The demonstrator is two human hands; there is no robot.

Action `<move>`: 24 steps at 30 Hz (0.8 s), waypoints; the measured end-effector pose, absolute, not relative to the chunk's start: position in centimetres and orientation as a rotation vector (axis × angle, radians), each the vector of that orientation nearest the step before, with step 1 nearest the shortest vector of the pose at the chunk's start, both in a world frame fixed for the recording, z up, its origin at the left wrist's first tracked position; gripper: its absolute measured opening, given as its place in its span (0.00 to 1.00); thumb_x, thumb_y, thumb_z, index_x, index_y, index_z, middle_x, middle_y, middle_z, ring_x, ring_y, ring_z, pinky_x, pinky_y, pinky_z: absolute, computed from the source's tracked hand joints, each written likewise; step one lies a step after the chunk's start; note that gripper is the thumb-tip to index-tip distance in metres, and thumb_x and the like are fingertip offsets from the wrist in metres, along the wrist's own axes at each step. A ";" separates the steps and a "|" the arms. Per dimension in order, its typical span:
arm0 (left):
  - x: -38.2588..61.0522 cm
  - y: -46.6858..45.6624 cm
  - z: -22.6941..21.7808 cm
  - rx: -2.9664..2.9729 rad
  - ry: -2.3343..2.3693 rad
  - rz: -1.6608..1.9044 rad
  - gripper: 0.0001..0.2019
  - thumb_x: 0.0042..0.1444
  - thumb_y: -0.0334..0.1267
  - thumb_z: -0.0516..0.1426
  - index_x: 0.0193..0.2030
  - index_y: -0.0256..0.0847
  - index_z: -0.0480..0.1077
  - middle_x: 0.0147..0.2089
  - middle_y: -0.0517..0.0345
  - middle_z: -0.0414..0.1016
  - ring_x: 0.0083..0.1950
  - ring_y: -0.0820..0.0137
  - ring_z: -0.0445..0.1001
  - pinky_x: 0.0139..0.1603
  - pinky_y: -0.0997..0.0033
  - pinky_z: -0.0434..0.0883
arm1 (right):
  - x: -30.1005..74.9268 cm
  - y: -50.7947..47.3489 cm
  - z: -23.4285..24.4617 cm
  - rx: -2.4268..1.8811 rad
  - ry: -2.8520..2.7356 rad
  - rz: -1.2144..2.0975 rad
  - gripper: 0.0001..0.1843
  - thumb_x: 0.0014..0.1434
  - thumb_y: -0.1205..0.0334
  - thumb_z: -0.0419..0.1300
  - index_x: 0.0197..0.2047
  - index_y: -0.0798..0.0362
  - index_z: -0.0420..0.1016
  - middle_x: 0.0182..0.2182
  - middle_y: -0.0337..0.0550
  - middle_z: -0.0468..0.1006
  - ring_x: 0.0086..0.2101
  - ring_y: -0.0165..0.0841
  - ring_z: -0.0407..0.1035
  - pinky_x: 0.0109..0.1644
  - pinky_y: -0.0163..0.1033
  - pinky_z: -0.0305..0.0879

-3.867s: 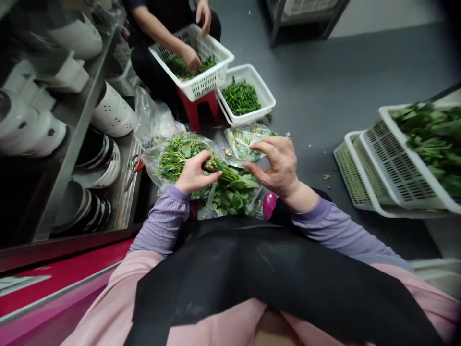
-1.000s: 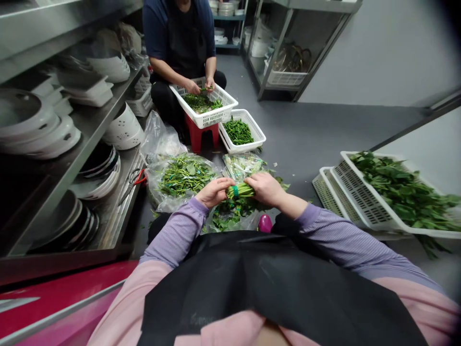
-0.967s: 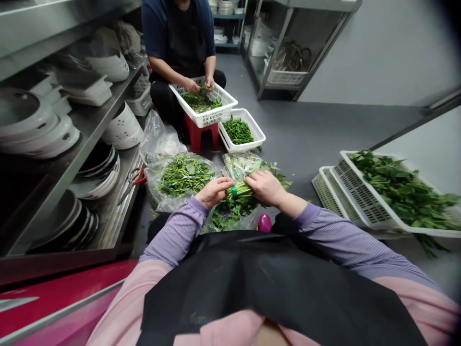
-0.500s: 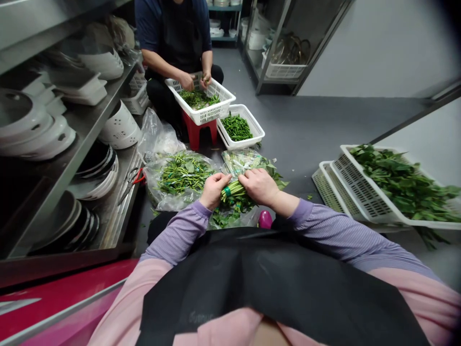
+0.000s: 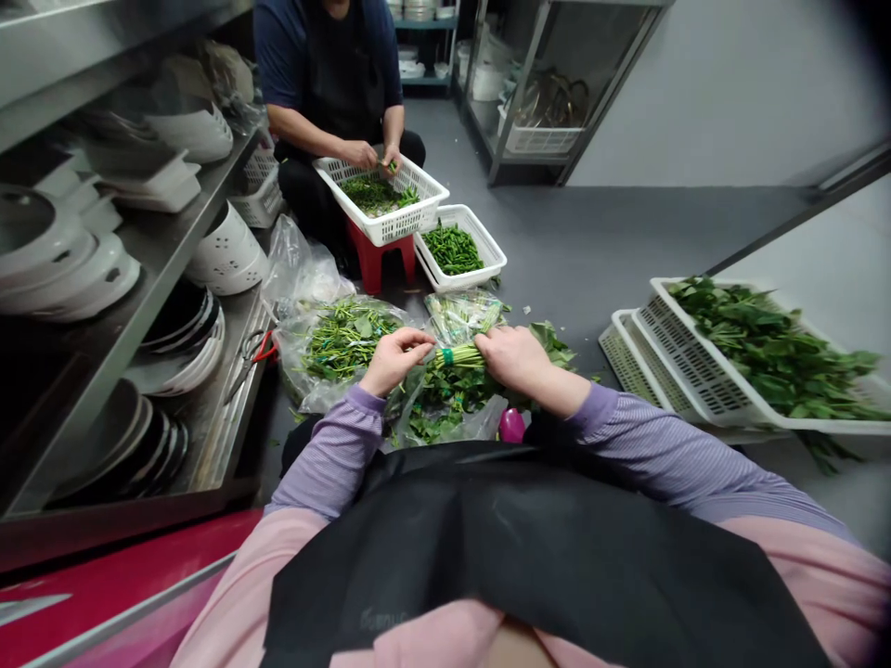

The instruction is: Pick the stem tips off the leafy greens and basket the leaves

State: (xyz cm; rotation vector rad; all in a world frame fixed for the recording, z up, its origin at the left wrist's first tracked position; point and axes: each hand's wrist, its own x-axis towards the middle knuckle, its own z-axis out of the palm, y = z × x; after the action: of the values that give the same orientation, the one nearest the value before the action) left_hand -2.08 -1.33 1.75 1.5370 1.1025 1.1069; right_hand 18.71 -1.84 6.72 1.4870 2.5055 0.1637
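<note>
My right hand (image 5: 513,358) is closed around a bunch of green stalks (image 5: 458,356) tied with a green band, held level over an open plastic bag of leaves (image 5: 445,417). My left hand (image 5: 393,358) is curled with its fingertips pinched at the cut end of that bunch. What the fingertips hold I cannot make out. A second clear bag full of trimmed stems (image 5: 341,336) lies on the floor just left of my left hand. Another packet of greens (image 5: 463,314) lies just beyond the bunch.
A person sits opposite, both hands in a white basket (image 5: 381,193) on a red stool, beside a basket of green pods (image 5: 456,249). Stacked white baskets with leafy greens (image 5: 758,357) stand at my right. Metal shelves with bowls and scissors (image 5: 251,353) line the left.
Since about four seconds ago my right hand has closed on the bunch. In the last second my left hand slid left to the cut end and the bunch shifted slightly right.
</note>
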 end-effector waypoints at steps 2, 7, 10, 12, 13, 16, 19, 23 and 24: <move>-1.8 -1.5 1.7 1.777 1.146 1.096 0.07 0.49 0.37 0.59 0.34 0.38 0.74 0.34 0.55 0.72 0.31 0.74 0.68 0.34 0.73 0.67 | 18.8 -1.9 7.1 1.503 2.477 0.152 0.15 0.58 0.68 0.45 0.43 0.59 0.69 0.37 0.58 0.74 0.37 0.40 0.67 0.38 0.40 0.54; -0.5 -2.1 0.9 2.085 1.246 1.083 0.05 0.51 0.34 0.57 0.35 0.40 0.73 0.36 0.56 0.69 0.35 0.73 0.69 0.38 0.73 0.67 | 18.4 -2.4 7.6 1.539 2.444 0.209 0.15 0.59 0.69 0.44 0.42 0.60 0.69 0.38 0.61 0.73 0.38 0.42 0.68 0.38 0.41 0.55; -0.2 -2.2 0.7 2.114 1.290 1.050 0.04 0.51 0.33 0.56 0.32 0.39 0.72 0.36 0.55 0.68 0.35 0.73 0.68 0.39 0.73 0.66 | 18.0 -2.7 7.5 1.528 2.457 0.229 0.15 0.59 0.70 0.43 0.41 0.61 0.69 0.38 0.61 0.73 0.39 0.43 0.67 0.38 0.42 0.55; -0.2 -2.1 0.6 2.081 1.299 1.009 0.03 0.50 0.32 0.56 0.30 0.38 0.71 0.33 0.57 0.67 0.33 0.74 0.67 0.37 0.73 0.66 | 17.8 -2.8 7.4 1.523 2.468 0.240 0.15 0.59 0.71 0.42 0.41 0.62 0.69 0.37 0.61 0.73 0.39 0.43 0.67 0.38 0.42 0.54; -0.2 -2.1 0.5 2.063 1.305 0.992 0.02 0.49 0.32 0.56 0.29 0.38 0.71 0.32 0.57 0.66 0.32 0.74 0.66 0.37 0.73 0.65 | 17.7 -2.8 7.4 1.522 2.473 0.247 0.16 0.59 0.71 0.42 0.41 0.62 0.69 0.37 0.61 0.73 0.39 0.43 0.67 0.38 0.42 0.54; -0.2 -2.1 0.4 2.045 1.337 0.989 0.02 0.49 0.31 0.56 0.27 0.38 0.69 0.31 0.58 0.66 0.32 0.73 0.65 0.37 0.72 0.64 | 17.4 -3.0 7.3 1.520 2.477 0.263 0.16 0.59 0.71 0.42 0.40 0.63 0.70 0.37 0.63 0.73 0.39 0.44 0.67 0.37 0.43 0.54; -0.1 -2.3 0.5 2.060 1.349 1.039 0.01 0.50 0.31 0.55 0.30 0.38 0.68 0.33 0.57 0.66 0.32 0.73 0.65 0.38 0.73 0.64 | 17.3 -2.9 7.4 1.533 2.477 0.267 0.17 0.59 0.71 0.42 0.41 0.63 0.70 0.37 0.63 0.73 0.39 0.44 0.67 0.38 0.44 0.54; 0.0 -2.6 0.4 2.110 1.353 1.074 0.04 0.53 0.34 0.54 0.32 0.39 0.68 0.35 0.56 0.67 0.33 0.74 0.66 0.38 0.73 0.64 | 17.4 -2.8 7.4 1.552 2.470 0.277 0.16 0.58 0.71 0.43 0.40 0.62 0.70 0.38 0.63 0.73 0.39 0.44 0.67 0.38 0.44 0.54; 0.0 -2.6 0.3 2.131 1.364 1.071 0.04 0.54 0.35 0.53 0.32 0.39 0.68 0.36 0.55 0.68 0.33 0.73 0.66 0.38 0.73 0.64 | 17.4 -2.9 7.4 1.553 2.471 0.280 0.16 0.59 0.71 0.43 0.40 0.62 0.70 0.38 0.63 0.73 0.39 0.44 0.67 0.38 0.44 0.54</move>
State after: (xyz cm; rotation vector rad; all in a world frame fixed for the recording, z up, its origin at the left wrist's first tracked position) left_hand 0.01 -2.56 0.28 2.1313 1.3642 1.0713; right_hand 17.37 -2.86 7.42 1.5527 2.4712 0.2798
